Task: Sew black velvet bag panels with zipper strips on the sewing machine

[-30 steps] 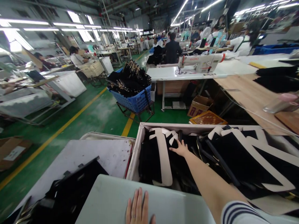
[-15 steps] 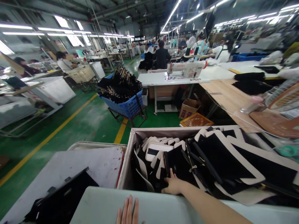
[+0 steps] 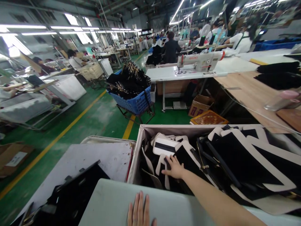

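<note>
My left hand point(image 3: 139, 211) lies flat, fingers stretched out, on the pale green tabletop point(image 3: 113, 197). Past the table's far edge, my right hand point(image 3: 174, 168) reaches into a cloth-lined bin point(image 3: 135, 157). Its fingers are spread over black and beige fabric pieces, and it seems to touch them without gripping any. Just beyond the fingertips lies a white piece with a black stripe point(image 3: 164, 146). To the right, larger black panels with beige borders point(image 3: 246, 157) are heaped, and zippers with metal pulls point(image 3: 204, 165) show between them.
At left, a grey board point(image 3: 94, 153) carries black fabric pieces point(image 3: 75, 191). A blue basket point(image 3: 138, 102) of black items stands on a metal frame ahead. Behind it are a sewing machine point(image 3: 202, 61) and a seated person point(image 3: 172, 48). A cardboard box point(image 3: 14, 157) sits on the floor.
My right hand has moved up and away from the table edge over the pieces, fingers now more spread. My left hand stays flat on the table. The view has turned slightly left.
</note>
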The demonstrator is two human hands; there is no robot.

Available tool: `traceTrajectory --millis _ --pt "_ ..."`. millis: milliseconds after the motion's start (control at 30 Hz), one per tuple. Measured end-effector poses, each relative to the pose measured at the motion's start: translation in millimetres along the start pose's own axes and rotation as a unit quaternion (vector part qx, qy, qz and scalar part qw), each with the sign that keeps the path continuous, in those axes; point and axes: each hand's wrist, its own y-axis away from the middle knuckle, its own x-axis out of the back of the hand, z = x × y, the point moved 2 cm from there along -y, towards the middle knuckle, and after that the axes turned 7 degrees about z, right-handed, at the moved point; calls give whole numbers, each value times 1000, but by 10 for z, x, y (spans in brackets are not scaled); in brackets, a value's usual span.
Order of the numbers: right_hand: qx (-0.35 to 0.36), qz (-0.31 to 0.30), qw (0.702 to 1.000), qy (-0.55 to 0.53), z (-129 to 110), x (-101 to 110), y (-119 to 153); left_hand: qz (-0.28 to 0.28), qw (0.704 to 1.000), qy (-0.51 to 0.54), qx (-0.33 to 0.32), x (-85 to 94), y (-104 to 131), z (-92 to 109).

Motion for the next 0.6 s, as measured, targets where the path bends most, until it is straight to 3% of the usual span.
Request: traceTrajectory --millis 67,133,267,400,500,600 --pt "36 -9 999 5 -94 -70 195 18 1000 -5 -3 0 -12 8" --pt "54 10 998 15 -113 46 173 34 999 -11 -10 4 -21 7" --pt "57 83 994 39 58 601 -473 23 1000 -6 -17 43 -34 -13" --pt "66 56 994 71 253 970 -1109 13 1000 6 -16 97 -51 -19" --pt "104 -3 990 98 253 903 -1127 3 1000 16 -13 121 -59 -14" --pt "163 -61 978 118 99 489 -729 -12 999 30 -9 139 -65 -5"
